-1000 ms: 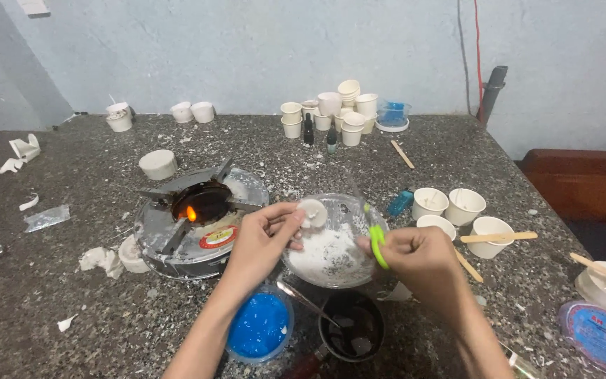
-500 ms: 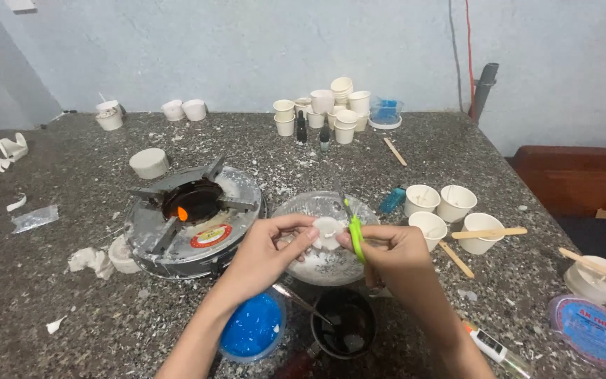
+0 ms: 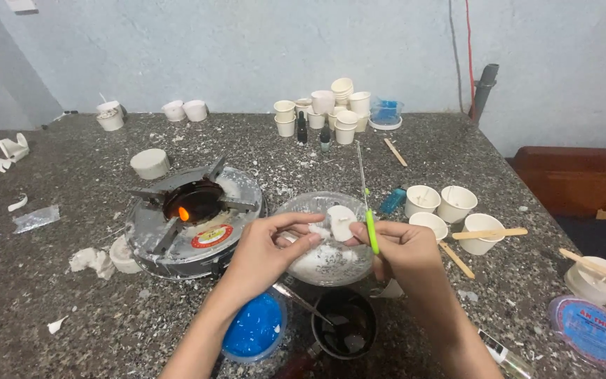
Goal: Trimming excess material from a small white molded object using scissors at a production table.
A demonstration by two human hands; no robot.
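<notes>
Both hands over a clear bowl [image 3: 296, 210] of white wax bits. Left hand [image 3: 268, 249] pinches a white wax piece [image 3: 341, 223]; right hand [image 3: 404, 251] touches it too, gripping a green-handled tool [image 3: 371, 231], blade upright. Lit stove [image 3: 190, 217] just left. Blue-filled cup [image 3: 254, 333] and dark cup [image 3: 345, 330] below.

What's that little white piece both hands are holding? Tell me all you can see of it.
The white piece is a small, flat, roundish lump, waxy-looking and matt. It is held above a clear bowl of white crumbs, pinched between the left hand and right hand. The right hand also holds a thin green-handled tool beside it.
</notes>
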